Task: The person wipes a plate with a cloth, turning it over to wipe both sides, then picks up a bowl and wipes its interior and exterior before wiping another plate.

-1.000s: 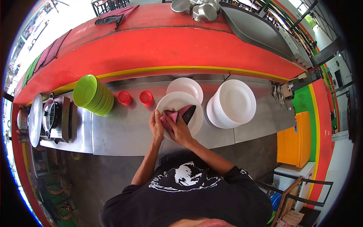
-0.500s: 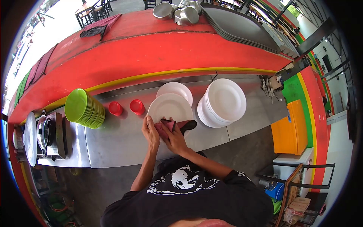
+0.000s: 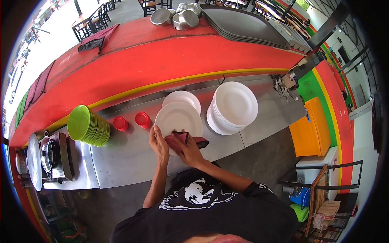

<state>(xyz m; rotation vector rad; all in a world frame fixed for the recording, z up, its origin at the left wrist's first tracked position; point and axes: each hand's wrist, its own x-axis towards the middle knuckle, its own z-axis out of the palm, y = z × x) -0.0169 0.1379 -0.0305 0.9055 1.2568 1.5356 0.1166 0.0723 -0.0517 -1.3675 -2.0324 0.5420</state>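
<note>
In the centre of the frame, a round off-white plate is gripped at its left rim by the left hand, prob. to steady it, w/ a dark pink, black-edged cloth bunched under the closed right hand & pressed on its lower part, likely for firm contact. Behind, another round white plate is partly hidden; whether the two touch can't be told. Right of centre, a stack of white plates is set within easy reach, presumably for convenience.

Glossy green plastic bowls; smooth, dull metal counter.
</note>
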